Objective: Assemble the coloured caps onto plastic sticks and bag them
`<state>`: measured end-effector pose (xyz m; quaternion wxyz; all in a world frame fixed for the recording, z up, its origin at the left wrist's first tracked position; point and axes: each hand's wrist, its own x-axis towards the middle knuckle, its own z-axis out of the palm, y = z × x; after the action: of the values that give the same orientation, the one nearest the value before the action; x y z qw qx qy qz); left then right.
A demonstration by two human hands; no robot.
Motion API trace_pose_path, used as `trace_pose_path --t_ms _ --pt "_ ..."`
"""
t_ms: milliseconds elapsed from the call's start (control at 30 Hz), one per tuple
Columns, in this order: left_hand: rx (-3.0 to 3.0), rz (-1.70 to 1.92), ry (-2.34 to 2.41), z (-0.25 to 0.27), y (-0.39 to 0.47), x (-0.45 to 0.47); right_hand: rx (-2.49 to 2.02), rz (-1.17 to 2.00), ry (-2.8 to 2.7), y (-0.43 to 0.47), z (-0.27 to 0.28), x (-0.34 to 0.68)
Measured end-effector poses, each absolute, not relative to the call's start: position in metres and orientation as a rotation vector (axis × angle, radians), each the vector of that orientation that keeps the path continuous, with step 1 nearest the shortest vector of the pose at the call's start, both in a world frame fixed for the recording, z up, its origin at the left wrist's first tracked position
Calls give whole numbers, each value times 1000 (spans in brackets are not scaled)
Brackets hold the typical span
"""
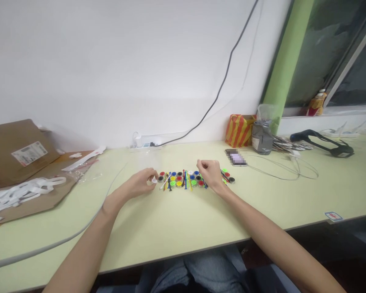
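Note:
My left hand [140, 183] is at the left end of a row of small coloured pieces, its thumb and fingers closed on a small white round disc [154, 180]. Over the right part of the row, my right hand [212, 174] is curled closed; whatever its fingertips may hold is hidden. Several small round discs in red, blue, black, yellow and green lie between the hands, among them a yellow disc [179, 184] and a green disc [172, 184]. Thin coloured sticks [186, 181] lie between the groups of discs. My right hand covers part of the row.
A phone [236, 158] with a cable lies behind to the right, near a striped bag [239, 130] and a grey container [261, 138]. Further right is a black headset-like frame [323, 142]. Brown packaging [18, 154] and white straps [21, 195] lie left. A grey cable [64, 240] crosses the table [158, 236].

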<state>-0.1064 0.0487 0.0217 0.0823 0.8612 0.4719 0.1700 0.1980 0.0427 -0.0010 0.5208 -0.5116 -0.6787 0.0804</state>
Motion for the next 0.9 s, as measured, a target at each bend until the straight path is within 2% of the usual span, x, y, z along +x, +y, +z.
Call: trace_pose_path --t_ms 900 --pt "2407 368 1387 23 49 -101 -1266 165 -1586 57 -7 214"
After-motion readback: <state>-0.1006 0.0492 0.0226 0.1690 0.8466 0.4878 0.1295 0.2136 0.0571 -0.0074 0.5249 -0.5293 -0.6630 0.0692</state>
